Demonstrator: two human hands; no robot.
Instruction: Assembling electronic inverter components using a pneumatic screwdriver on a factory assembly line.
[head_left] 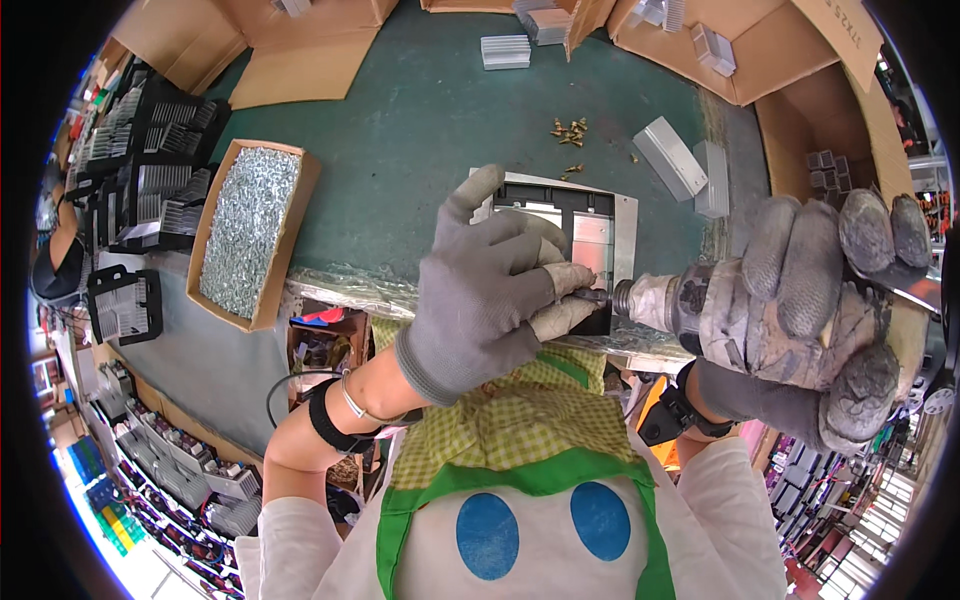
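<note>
My right hand (820, 290), in a worn grey glove, is wrapped round a power screwdriver (735, 315) bound in dirty pale tape. The driver lies nearly level, its nose toward the left. My left hand (490, 275), also gloved, pinches the dark screwdriver bit (592, 296) between thumb and fingertips; whether a screw is there too is hidden. Under my left hand, at the bench's near edge, lies a black frame (592, 203) on a silvery metal plate (625, 235). Inside the frame, a shiny reddish panel (592, 255) shows; my fingers cover much of the rest.
A carton of small silver screws (250, 235) stands at left, beside black frames with finned heat sinks (165, 190). Brass-coloured fittings (570, 132) lie beyond the plate. Aluminium blocks (672, 160) rest at right. Open cardboard boxes (700, 60) line the far side. A person's arm (65, 225) shows far left.
</note>
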